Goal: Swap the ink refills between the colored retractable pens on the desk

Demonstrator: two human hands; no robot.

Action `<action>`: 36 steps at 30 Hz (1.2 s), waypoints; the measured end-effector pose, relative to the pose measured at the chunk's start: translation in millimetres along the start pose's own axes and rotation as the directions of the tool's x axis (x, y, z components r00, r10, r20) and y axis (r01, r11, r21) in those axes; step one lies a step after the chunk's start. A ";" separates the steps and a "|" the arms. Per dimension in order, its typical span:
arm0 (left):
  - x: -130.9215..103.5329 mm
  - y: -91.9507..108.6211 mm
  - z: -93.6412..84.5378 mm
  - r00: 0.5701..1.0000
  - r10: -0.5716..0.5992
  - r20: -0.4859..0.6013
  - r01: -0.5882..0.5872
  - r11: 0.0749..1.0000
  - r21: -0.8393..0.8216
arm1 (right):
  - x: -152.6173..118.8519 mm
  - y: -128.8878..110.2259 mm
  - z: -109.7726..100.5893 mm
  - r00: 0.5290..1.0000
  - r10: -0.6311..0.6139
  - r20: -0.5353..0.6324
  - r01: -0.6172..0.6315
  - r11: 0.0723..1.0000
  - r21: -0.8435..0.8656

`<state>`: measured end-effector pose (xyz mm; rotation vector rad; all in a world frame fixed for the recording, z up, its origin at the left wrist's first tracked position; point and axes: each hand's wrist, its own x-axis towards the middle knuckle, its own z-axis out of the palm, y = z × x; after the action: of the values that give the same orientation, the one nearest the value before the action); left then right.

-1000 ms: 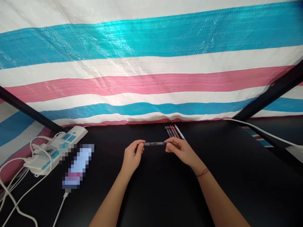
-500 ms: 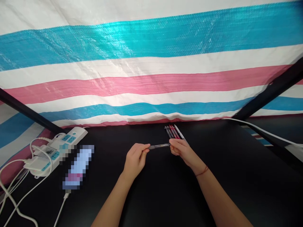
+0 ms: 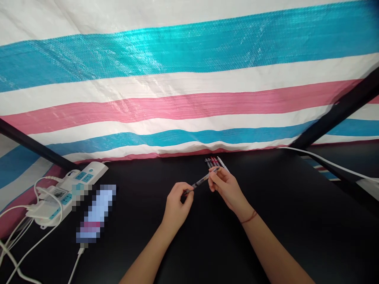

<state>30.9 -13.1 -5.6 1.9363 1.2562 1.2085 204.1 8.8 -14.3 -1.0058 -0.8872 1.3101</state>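
Observation:
A clear-barrelled pen [image 3: 202,181] slants between my hands above the black table, its right end higher than its left. Thumb and fingers of my left hand [image 3: 178,203] are closed on the dark lower end. My right hand [image 3: 227,191] pinches the other end, whose tip shows just past the fingertips. Behind my right hand lie several pens [image 3: 214,161] side by side, black, red and one white; their near ends are hidden by that hand.
At the left are a white power strip [image 3: 94,170] with cables and a blurred phone [image 3: 99,207] on a charging cord. A striped tarp [image 3: 189,104] hangs behind the table [image 3: 201,244]. Black posts [image 3: 331,114] slant at both sides; a white cable [image 3: 325,161] runs at right.
The pen has gone from nearly level to tilted, right end up. My left hand has shifted right and slightly down; the right fingers now grip closer to the pen's end.

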 end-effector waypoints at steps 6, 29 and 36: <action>-9.2 9.1 12.1 0.964 -0.201 0.172 0.235 0.949 -0.209 | -0.9 1.3 1.2 0.993 -0.103 -0.062 0.099 0.993 -0.061; -10.6 2.1 18.0 0.844 -0.320 0.430 0.484 0.800 -0.354 | -9.9 -4.2 6.3 0.996 -0.043 0.081 0.053 0.990 -0.132; -7.3 3.1 15.0 0.805 -0.342 0.486 0.532 0.778 -0.335 | -10.7 -4.4 7.5 0.992 -0.076 0.100 0.091 0.984 -0.154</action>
<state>44.3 -20.5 -12.9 1.3339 1.0136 0.7195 197.8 -1.2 -7.3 -1.0245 -1.1074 1.2382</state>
